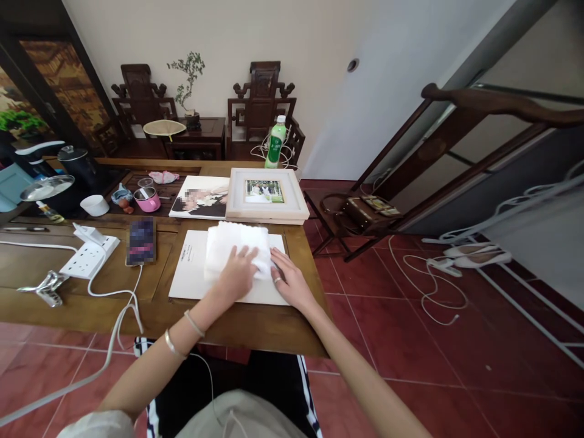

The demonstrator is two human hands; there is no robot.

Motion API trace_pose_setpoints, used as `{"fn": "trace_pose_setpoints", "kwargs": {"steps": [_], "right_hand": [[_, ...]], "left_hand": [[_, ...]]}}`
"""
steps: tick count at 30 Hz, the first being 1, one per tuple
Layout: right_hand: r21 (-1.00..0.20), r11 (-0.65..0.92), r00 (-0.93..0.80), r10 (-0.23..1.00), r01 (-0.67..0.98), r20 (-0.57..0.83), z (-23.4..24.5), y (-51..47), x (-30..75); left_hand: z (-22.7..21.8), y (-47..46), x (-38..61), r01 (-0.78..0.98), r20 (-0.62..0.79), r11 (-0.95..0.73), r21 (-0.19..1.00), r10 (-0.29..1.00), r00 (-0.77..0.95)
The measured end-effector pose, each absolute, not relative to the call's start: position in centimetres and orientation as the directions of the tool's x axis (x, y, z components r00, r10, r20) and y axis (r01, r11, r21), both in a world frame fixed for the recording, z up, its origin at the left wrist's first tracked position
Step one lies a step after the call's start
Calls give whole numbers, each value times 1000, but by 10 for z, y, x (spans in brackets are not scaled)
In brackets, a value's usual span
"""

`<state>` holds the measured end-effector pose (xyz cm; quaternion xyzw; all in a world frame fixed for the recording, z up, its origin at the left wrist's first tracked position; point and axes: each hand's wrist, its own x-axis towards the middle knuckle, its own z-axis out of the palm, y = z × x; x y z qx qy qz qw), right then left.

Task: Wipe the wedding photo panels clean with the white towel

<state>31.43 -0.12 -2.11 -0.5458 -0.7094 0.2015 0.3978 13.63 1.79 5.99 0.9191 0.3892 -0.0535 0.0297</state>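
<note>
A folded white cloth [228, 243] with a scalloped edge lies on a flat white board [191, 277] near the table's right end. My left hand [238, 272] rests on top of the cloth, its fingers spread over the front right part. Beside the cloth's right edge, my right hand [289, 278] lies on the board with its fingers stretched out. A ring shows on that hand, and what is under its palm is hidden. Small dark print is visible on the board's left side.
Behind the board are a framed photo [264, 191] and a photo panel [201, 198]. A green-labelled bottle [275, 143] stands behind the frame. To the left are a phone [141, 241], a power strip [89, 258], cables, a silver claw clip [45, 289] and a pink cup [146, 199].
</note>
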Motion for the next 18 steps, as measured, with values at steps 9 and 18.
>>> {"fn": "trace_pose_setpoints", "kwargs": {"steps": [9, 18], "right_hand": [[-718, 352, -134, 930, 601, 343, -22, -3, 318], [-719, 319, -91, 937, 618, 337, -19, -2, 315]], "left_hand": [[68, -67, 109, 645, -145, -734, 210, 630, 763], [50, 49, 118, 722, 9, -643, 254, 748, 663]]}}
